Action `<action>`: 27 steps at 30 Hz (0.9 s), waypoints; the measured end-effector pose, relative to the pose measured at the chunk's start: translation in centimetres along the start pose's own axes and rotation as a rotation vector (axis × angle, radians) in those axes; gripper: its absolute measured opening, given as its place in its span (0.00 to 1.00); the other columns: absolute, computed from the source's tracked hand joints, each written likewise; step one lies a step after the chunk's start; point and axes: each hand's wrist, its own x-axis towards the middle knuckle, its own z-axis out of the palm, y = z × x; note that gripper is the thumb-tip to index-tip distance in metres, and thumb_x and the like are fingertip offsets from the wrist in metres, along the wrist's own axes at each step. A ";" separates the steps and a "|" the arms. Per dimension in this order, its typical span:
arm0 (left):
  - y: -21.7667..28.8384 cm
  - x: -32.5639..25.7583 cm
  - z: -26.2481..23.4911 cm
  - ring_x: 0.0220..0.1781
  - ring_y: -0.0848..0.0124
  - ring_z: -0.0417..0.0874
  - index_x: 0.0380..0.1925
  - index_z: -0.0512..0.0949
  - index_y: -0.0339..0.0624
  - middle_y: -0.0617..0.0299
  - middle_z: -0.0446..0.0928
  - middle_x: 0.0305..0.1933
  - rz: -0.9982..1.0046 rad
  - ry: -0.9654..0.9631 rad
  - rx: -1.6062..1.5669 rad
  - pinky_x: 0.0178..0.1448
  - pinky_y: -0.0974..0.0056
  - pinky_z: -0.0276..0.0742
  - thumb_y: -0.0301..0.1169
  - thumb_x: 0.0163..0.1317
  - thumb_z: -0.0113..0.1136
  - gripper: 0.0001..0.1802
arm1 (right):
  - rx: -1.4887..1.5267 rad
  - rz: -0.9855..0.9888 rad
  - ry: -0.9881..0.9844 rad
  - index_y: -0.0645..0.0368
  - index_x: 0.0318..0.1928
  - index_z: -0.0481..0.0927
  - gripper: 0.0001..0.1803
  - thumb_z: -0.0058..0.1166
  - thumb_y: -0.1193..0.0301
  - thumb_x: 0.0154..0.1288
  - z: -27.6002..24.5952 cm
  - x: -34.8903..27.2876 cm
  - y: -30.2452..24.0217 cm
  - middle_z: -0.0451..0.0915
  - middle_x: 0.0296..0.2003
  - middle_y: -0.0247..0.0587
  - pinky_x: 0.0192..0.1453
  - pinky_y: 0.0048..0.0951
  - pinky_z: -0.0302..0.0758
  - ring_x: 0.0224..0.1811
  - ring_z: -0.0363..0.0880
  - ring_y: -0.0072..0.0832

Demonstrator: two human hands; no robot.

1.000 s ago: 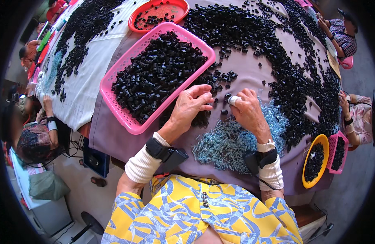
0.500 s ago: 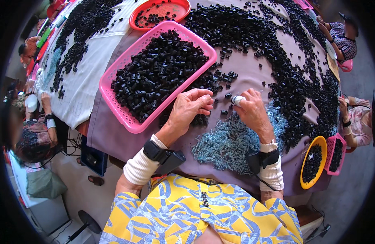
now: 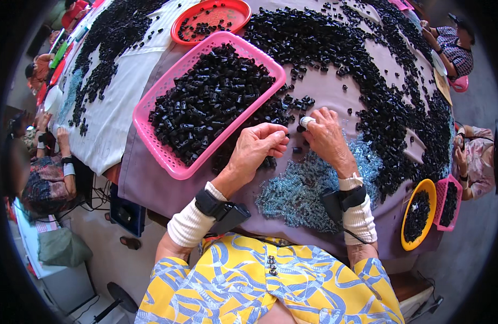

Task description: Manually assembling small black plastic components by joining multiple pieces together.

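My left hand (image 3: 255, 151) is closed in a pinch at the right side of a pink basket (image 3: 176, 168); whatever its fingertips hold is hidden. My right hand (image 3: 329, 139), with white tape round one finger, is curled just across from it. Against the taped finger is a small black plastic piece (image 3: 301, 128); I cannot tell if it is gripped or lying on the cloth. Short black tube-like pieces (image 3: 211, 100) heap the basket. Below my right hand spreads a pile of tiny pale-blue, see-through pieces, like small springs (image 3: 297, 191).
A red tray (image 3: 243, 24) with a few black pieces stands behind the basket. More black pieces (image 3: 378, 129) cover the mauve cloth to the right. A yellow bowl (image 3: 432, 202) and a small pink basket (image 3: 439, 224) sit at the right edge. Other people work around the table.
My right hand has shifted slightly left and away from me, bringing its taped finger to the black piece. My left hand has moved a little to the right, still pinched.
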 end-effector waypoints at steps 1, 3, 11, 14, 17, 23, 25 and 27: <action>0.0 0.1 0.1 0.35 0.76 0.81 0.46 0.77 0.35 0.60 0.80 0.37 0.000 -0.007 0.001 0.41 0.72 0.80 0.31 0.66 0.55 0.13 | 0.008 -0.006 -0.003 0.61 0.34 0.78 0.12 0.61 0.73 0.47 0.1 0.0 0.0 0.75 0.36 0.42 0.53 0.39 0.65 0.46 0.71 0.39; 0.0 0.1 0.1 0.35 0.77 0.81 0.46 0.77 0.35 0.60 0.80 0.37 -0.001 -0.013 0.002 0.41 0.72 0.80 0.31 0.66 0.55 0.13 | 0.065 0.001 0.040 0.61 0.32 0.78 0.11 0.62 0.73 0.46 0.2 0.0 0.1 0.75 0.36 0.42 0.52 0.39 0.65 0.46 0.71 0.40; -0.2 -0.1 1.1 0.35 0.77 0.81 0.45 0.77 0.36 0.61 0.80 0.37 0.159 -0.042 0.004 0.41 0.72 0.79 0.28 0.62 0.60 0.12 | 0.425 -0.007 0.159 0.64 0.30 0.77 0.12 0.63 0.72 0.45 -2.5 0.4 -2.7 0.77 0.33 0.46 0.51 0.41 0.68 0.42 0.74 0.44; 0.0 -0.2 1.9 0.33 0.78 0.80 0.43 0.77 0.34 0.63 0.80 0.35 0.160 -0.019 0.026 0.39 0.73 0.78 0.28 0.62 0.59 0.11 | 0.367 -0.074 0.214 0.63 0.29 0.76 0.13 0.64 0.69 0.46 -3.3 0.0 -3.0 0.77 0.31 0.45 0.52 0.41 0.68 0.42 0.74 0.43; 0.4 -0.6 2.3 0.33 0.76 0.81 0.43 0.76 0.34 0.61 0.80 0.35 0.132 -0.022 -0.005 0.40 0.72 0.79 0.27 0.63 0.58 0.11 | 0.332 -0.063 0.106 0.62 0.29 0.76 0.13 0.64 0.67 0.47 -5.8 -0.5 -3.0 0.77 0.31 0.43 0.52 0.41 0.68 0.43 0.74 0.42; 0.4 -0.4 2.3 0.37 0.70 0.83 0.44 0.74 0.34 0.55 0.80 0.39 0.174 -0.028 0.020 0.43 0.66 0.81 0.28 0.65 0.54 0.11 | 0.061 0.129 0.264 0.63 0.34 0.79 0.13 0.65 0.67 0.52 -11.3 -8.1 2.8 0.78 0.27 0.44 0.44 0.39 0.70 0.33 0.77 0.40; 0.3 -0.3 1.7 0.39 0.68 0.82 0.48 0.73 0.35 0.54 0.79 0.40 0.181 -0.084 0.019 0.47 0.62 0.81 0.28 0.67 0.51 0.12 | 0.014 0.228 0.297 0.63 0.36 0.80 0.13 0.64 0.67 0.54 -12.9 -12.4 4.8 0.78 0.26 0.47 0.39 0.36 0.72 0.32 0.77 0.42; 0.4 -0.3 0.7 0.39 0.68 0.82 0.50 0.73 0.34 0.55 0.79 0.40 0.189 -0.094 0.041 0.47 0.62 0.80 0.29 0.67 0.51 0.14 | 0.045 0.388 0.337 0.64 0.37 0.81 0.14 0.63 0.67 0.55 -13.5 -16.3 5.9 0.80 0.28 0.50 0.37 0.34 0.74 0.32 0.79 0.43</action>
